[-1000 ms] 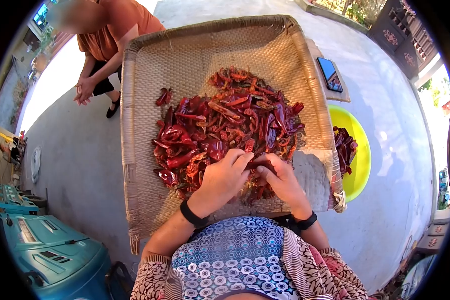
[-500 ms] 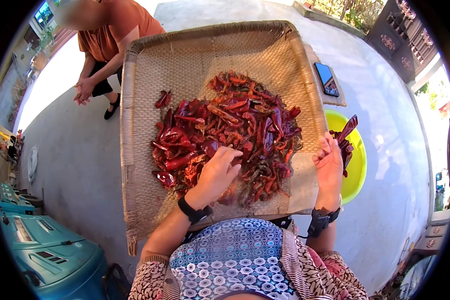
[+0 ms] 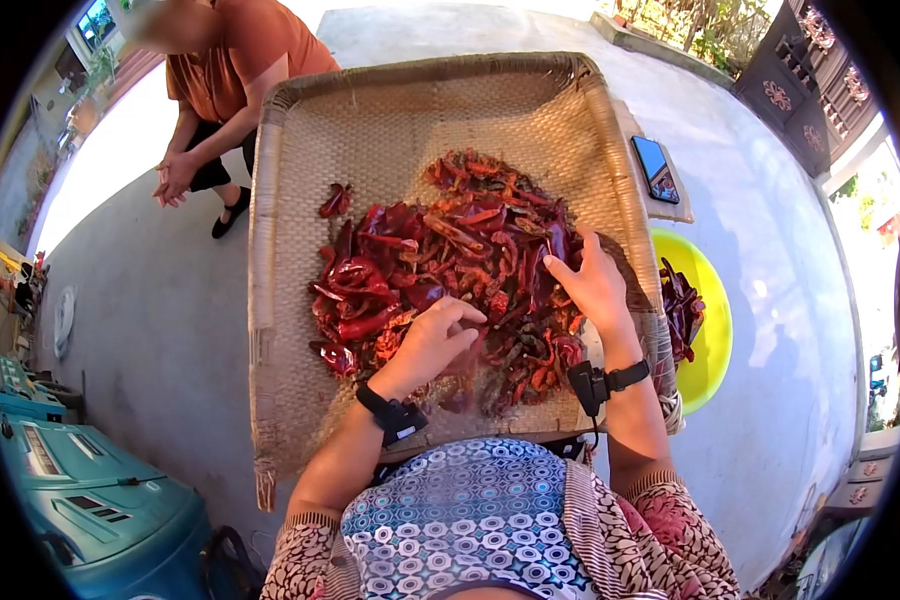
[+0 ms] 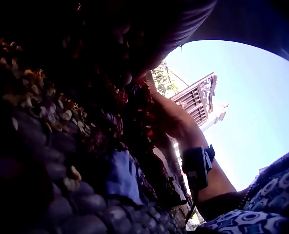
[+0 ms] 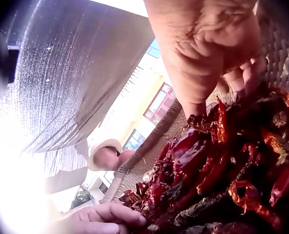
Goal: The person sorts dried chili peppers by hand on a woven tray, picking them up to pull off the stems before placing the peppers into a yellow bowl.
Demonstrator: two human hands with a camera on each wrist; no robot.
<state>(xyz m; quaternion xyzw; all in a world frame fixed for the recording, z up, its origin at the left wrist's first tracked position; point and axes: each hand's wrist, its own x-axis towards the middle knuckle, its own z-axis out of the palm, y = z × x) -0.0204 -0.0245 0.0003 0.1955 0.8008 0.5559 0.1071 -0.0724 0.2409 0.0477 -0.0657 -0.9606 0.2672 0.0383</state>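
Dried red chillies (image 3: 450, 250) lie heaped in a woven tray (image 3: 310, 130). My left hand (image 3: 432, 345) rests over the near part of the heap, its fingers loosely bent; whether it holds anything is hidden. My right hand (image 3: 598, 285) is at the heap's right side, thumb and fingers spread and touching the chillies. The right wrist view shows the right hand (image 5: 212, 48) from the palm side, fingertips down among the chillies (image 5: 203, 161). The left wrist view is mostly dark.
A yellow-green basin (image 3: 710, 340) holding more chillies stands right of the tray. A phone (image 3: 655, 168) lies on a board beyond the tray's right edge. Someone in an orange shirt (image 3: 240, 60) is at the back left. Teal bins (image 3: 100, 500) stand at the lower left.
My right hand went from near the left hand out to the basin side, then back left onto the heap. A chilli seen upright above the basin half a second ago now lies lower.
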